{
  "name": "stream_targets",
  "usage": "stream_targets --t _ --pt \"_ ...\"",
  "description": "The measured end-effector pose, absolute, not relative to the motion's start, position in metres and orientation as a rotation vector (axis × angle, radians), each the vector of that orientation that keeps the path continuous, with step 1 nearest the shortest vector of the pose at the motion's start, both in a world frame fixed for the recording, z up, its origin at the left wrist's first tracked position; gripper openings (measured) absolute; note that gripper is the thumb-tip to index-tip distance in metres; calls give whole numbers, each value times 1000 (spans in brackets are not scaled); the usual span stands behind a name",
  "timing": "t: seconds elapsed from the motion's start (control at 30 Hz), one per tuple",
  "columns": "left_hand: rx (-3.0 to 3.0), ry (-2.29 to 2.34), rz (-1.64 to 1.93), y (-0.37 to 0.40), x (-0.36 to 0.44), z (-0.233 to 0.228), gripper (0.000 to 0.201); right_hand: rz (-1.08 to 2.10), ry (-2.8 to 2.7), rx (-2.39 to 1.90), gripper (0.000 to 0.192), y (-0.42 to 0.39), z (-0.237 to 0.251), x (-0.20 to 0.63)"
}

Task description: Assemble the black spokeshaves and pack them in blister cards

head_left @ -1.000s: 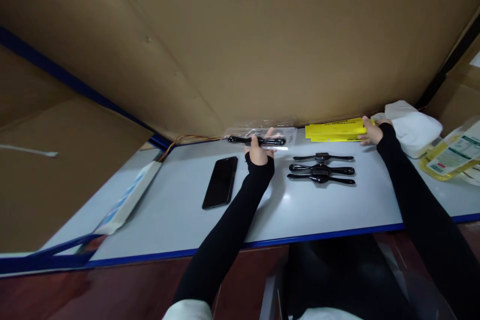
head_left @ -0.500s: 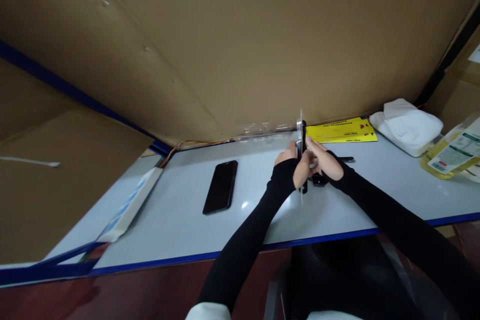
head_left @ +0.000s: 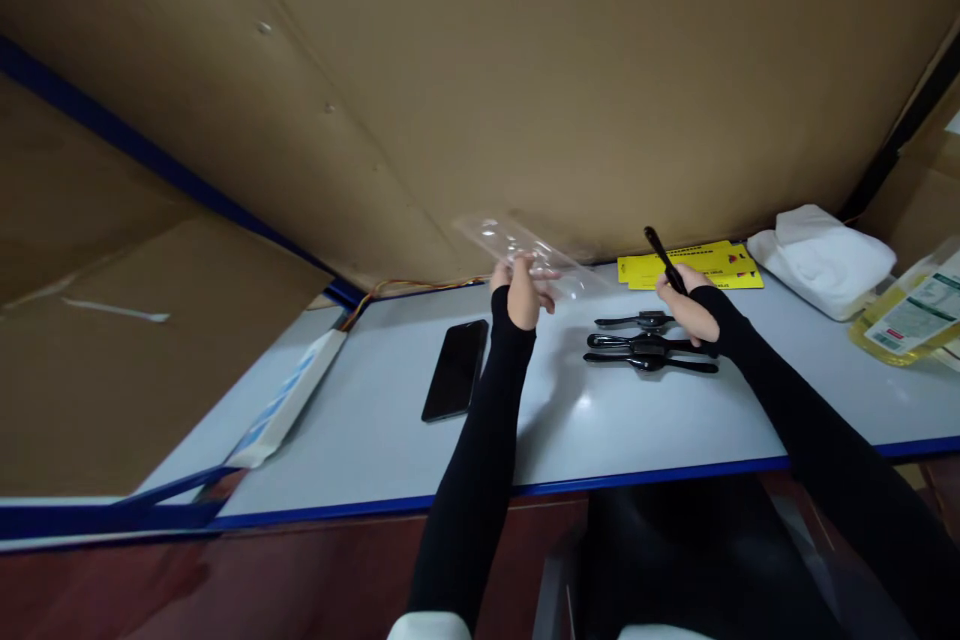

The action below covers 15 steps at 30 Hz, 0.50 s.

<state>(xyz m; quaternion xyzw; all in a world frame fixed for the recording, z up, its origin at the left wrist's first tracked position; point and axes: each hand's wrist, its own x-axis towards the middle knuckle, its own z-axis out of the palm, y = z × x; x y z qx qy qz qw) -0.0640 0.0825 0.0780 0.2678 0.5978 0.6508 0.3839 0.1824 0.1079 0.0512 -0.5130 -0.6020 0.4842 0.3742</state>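
The fingers of the left hand [head_left: 517, 288] curl around the near end of a clear plastic blister tray [head_left: 525, 248], pinching it so that it lifts off the table and slants up and away to the left. The tray looks empty, though its transparency makes that hard to confirm. The fingers of the right hand [head_left: 691, 310] close around a slim black handled tool [head_left: 664, 260], which sticks up and back from the fist at a tilt. Both forearms wear long black sleeves.

Just below the right hand, three more black tools [head_left: 649, 345] of the same kind lie side by side in a neat row on the pale grey table [head_left: 360, 440]. Behind them, against the cardboard wall [head_left: 480, 70], sits a small stack of yellow cards [head_left: 701, 263]. A black phone [head_left: 455, 382] lies flat to the left of the left arm. Far right are a folded white cloth [head_left: 821, 255] and a bottle of yellow liquid [head_left: 907, 315].

The step in hand appears to be separating a tool from its clear packaging: shell in one hand, tool in the other. The next move likely calls for lowering the tool level with the row and laying it parallel beside the others, while the shell is put down well apart from them.
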Motion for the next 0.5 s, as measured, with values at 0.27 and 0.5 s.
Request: stream_targets --t 0.27,0.5 --pt "510 1579 1634 118 -99 45 39 652 -2282 -1373 14 94 39 179" --pt "587 1757 1566 113 -127 35 44 585 -2309 -1397 18 92 40 179"
